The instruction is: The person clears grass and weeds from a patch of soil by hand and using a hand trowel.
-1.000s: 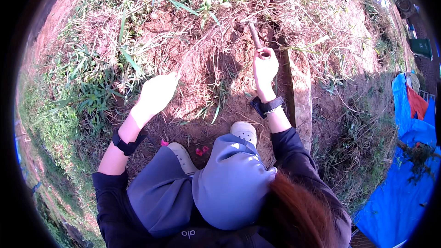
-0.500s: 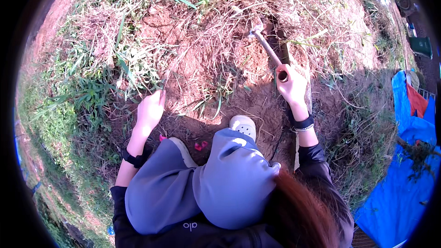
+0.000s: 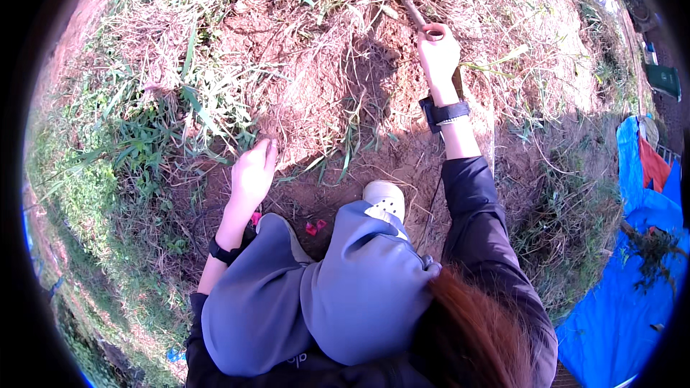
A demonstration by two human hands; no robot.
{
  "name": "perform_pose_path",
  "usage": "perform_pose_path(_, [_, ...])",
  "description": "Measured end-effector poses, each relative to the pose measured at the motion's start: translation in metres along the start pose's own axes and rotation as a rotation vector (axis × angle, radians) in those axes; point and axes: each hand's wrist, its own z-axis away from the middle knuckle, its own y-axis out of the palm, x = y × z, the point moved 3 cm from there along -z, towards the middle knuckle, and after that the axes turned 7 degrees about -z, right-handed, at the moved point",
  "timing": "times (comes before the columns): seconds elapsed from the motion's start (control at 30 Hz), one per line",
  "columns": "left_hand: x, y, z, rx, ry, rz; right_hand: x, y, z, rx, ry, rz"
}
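My right hand (image 3: pixel 438 54) is stretched far forward, its fingers wrapped round the round, brown-ended handle of what looks like a hand hoe (image 3: pixel 412 10). The slim shaft points away from me, up and left, and its head is lost in the dry grass at the far edge of the bare soil (image 3: pixel 392 32). My left hand (image 3: pixel 253 172) hangs low over the left side of the dirt patch, by green weeds (image 3: pixel 144 145). Its fingers are curled and pressed together; whatever they may hold is too small to make out.
Dry cut grass (image 3: pixel 316 79) litters the reddish soil. Below, my light clog (image 3: pixel 384 197) stands on the dirt, near small pink-red scraps (image 3: pixel 315 228). A blue tarp (image 3: pixel 618 323) with uprooted plants (image 3: pixel 654 251) lies to the right. A dark green bin (image 3: pixel 663 80) stands farther off.
My right hand has moved forward and slightly left with the hoe, whose head has gone from plain view into the grass. My left hand has shifted slightly right and forward.
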Motion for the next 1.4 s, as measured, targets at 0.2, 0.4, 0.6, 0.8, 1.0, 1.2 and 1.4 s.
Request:
perform_pose_path(0.2, [0.01, 0.016, 0.004, -0.044, 0.05, 0.004, 0.01, -0.029, -0.001, 0.254, -0.273, 0.184])
perform_pose_path(0.4, [0.017, 0.029, 0.002, -0.204, 0.071, -0.048, 0.016, -0.055, 0.021, 0.338, -0.357, 0.266])
perform_pose_path(0.6, [0.013, 0.029, -0.007, -0.056, -0.036, -0.074, 0.035, -0.084, 0.049, 0.477, -0.523, 0.437])
perform_pose_path(0.8, [-0.016, 0.01, -0.029, 0.136, -0.111, 0.081, 0.042, -0.129, 0.121, 0.596, -0.347, 0.239])
perform_pose_path(1.0, [-0.047, 0.036, -0.096, -0.047, 0.078, -0.045, 0.047, -0.155, 0.175, 0.515, -0.11, 0.086])
perform_pose_path(1.2, [-0.095, 0.068, -0.141, -0.251, 0.041, -0.158, 0.045, -0.189, 0.178, 0.347, 0.061, 0.08])
perform_pose_path(1.4, [-0.062, 0.088, -0.166, -0.16, 0.019, 0.093, 0.033, -0.193, 0.167, 0.231, 0.133, 0.027])
